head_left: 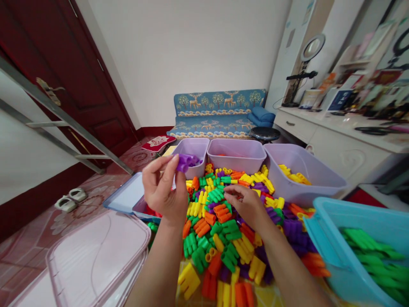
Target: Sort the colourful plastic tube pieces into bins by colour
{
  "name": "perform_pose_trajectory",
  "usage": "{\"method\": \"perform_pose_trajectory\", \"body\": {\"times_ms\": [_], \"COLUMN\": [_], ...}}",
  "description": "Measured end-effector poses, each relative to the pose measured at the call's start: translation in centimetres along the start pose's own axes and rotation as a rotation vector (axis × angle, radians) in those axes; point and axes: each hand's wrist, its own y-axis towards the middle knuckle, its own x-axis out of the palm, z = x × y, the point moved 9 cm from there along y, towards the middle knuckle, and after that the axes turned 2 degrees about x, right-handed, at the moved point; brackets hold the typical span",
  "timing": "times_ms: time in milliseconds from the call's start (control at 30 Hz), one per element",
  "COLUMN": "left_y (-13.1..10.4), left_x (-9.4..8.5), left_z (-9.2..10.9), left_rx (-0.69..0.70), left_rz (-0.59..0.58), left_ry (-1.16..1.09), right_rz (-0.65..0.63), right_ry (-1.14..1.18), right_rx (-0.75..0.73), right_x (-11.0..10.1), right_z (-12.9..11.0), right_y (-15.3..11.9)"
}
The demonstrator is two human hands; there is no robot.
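Raised at the left of the pile, my left hand [164,185] pinches a purple plastic tube block [182,163] between thumb and fingers. That block is in front of a lilac bin [194,172] with purple blocks in it. My right hand [244,202] reaches over the middle of the heap, its fingers curved and apart beside a green tube block [216,195]. No block shows in its grasp. Loose yellow, orange, green, purple and red tube blocks cover the table around both hands, such as an orange block [202,227] below the right hand.
Farther back stand a lilac bin [236,163] with a little orange in it and another lilac bin [300,194] with yellow blocks. A turquoise bin [338,256] at right holds green blocks. Pale lids [99,256] lie at left, near a metal ladder [64,111].
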Motion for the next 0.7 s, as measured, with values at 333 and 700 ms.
{"method": "perform_pose_trajectory", "body": {"times_ms": [333, 700], "left_y": [-5.5, -9.5], "left_x": [12.3, 9.3], "left_z": [-10.3, -3.2], "left_rx": [-0.208, -0.243], "left_rz": [-0.805, -0.863], "left_ry": [0.328, 0.074], "right_rz": [0.0, 0.056], "right_ry": [0.011, -0.143], "right_rx": [-0.02, 0.014], "right_x": [0.0, -1.1], "right_z": [0.0, 1.6], "right_y": [0.1, 0.6]}}
